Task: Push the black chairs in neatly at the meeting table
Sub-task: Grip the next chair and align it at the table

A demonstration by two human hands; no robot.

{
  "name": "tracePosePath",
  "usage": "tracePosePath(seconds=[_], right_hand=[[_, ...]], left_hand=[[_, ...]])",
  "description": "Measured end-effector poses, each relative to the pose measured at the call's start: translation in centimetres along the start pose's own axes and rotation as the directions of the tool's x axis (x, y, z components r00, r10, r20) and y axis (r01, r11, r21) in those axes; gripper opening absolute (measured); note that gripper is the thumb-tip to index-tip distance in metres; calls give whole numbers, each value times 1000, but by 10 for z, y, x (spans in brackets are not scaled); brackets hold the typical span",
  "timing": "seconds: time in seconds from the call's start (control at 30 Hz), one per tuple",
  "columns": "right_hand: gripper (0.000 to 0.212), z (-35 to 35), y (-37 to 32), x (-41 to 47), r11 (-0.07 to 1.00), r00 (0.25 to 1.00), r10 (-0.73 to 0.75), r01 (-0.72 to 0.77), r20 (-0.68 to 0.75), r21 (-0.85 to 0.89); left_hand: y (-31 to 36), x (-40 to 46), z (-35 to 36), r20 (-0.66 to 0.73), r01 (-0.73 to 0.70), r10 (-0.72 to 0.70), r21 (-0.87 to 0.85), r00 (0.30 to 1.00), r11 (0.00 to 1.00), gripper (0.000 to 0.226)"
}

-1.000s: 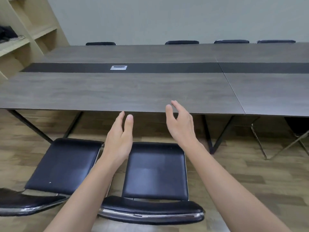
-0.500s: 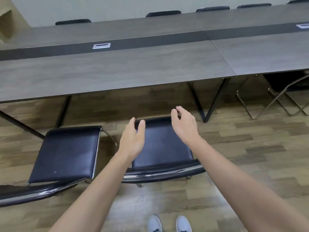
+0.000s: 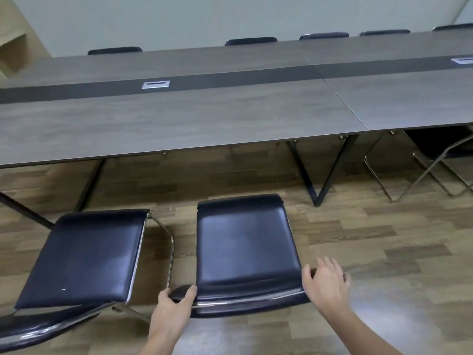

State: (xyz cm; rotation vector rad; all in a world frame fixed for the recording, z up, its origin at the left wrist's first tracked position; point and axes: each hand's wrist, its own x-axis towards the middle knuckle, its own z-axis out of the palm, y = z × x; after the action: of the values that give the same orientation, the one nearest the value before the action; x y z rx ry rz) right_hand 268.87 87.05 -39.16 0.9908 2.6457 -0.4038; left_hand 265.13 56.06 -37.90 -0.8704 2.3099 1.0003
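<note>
Gripping chair (image 3: pixel 245 247) backrest w/ left hand (image 3: pixel 174 307), right hand (image 3: pixel 326 285).

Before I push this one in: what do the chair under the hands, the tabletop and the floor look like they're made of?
Chair: glossy black padding, likely leather or vinyl judging by the sheen, on a chromed metal tube frame that mirrors the light. Tabletop: matt grey-brown wood-grain board, probably laminate given the thin edge. Floor: wood-look planks with a slight glare, laminate or vinyl; I can't tell which.
</note>
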Motion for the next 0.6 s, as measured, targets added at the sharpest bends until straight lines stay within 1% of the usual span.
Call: tracePosePath(seconds=[0.03,0.1,0.17,0.27,0.37,0.47,0.6], right_hand=[[47,3,-1,2,1000,1000,2,-2,-13,-5],[43,3,-5,5,1000,999,3,-3,-37,16],[44,0,-7,11,998,999,18,-15,-37,68],[48,-3,-1,20,976,995,102,-98,-10,192],[52,0,8,23,940,986,169,-157,-12,304],[53,3,11,20,934,985,168,-152,-24,324],[48,-1,12,27,933,985,165,-138,-53,332]], left_hand=[[1,3,4,-14,15,-16,-56,1000,998,86],[5,5,10,-54,50,-56,-108,997,993,83],[12,7,16,-78,85,-97,-146,992,986,80],[17,12,22,-72,106,-121,-188,990,977,81],[14,18,28,-95,114,-133,-177,987,978,79],[13,22,33,-124,111,-130,-145,984,983,78],[22,25,39,-144,85,-98,-99,985,991,79]])
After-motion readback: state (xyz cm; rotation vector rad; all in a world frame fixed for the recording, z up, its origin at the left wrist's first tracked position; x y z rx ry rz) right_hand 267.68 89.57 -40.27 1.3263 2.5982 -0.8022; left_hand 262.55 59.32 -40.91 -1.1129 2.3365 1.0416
